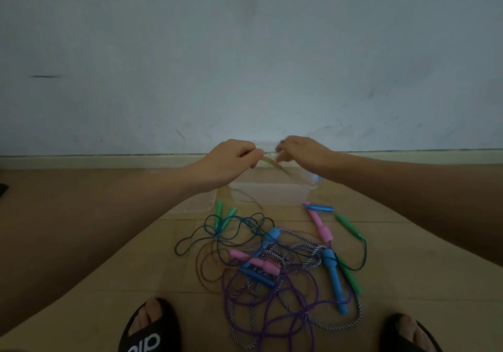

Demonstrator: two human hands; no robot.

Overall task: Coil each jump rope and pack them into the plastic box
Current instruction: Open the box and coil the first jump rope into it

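The left hand (231, 158) pinched a yellowish rope (272, 162) between thumb and curled fingers, raised above the clear box (269, 192); the cord ran rightward from that pinch and sagged toward the box's right end, while a further length of it trailed over the left rim to the floor (408, 242); the right hand (302, 150), just beside the left, had its fingers bent down at the same cord, though blur hid whether they actually gripped it, so that could not be told. Nearer the person lay the rest; a dark teal rope (206, 229) with green handles on the left, a purple rope (272, 291) and a striped rope (299, 245) tangled in the middle with pink and blue handles, a green-handled one at the right; black sandals (149, 327) showed at the bottom edge.

The step appeared to be coiling the yellow cord; doing it well would mean keeping the left pinch fixed as an anchor, drawing even loops with the right, and lifting the trailing end clear of the teal rope so it snagged nothing; the coil could then drop straight into the box below.
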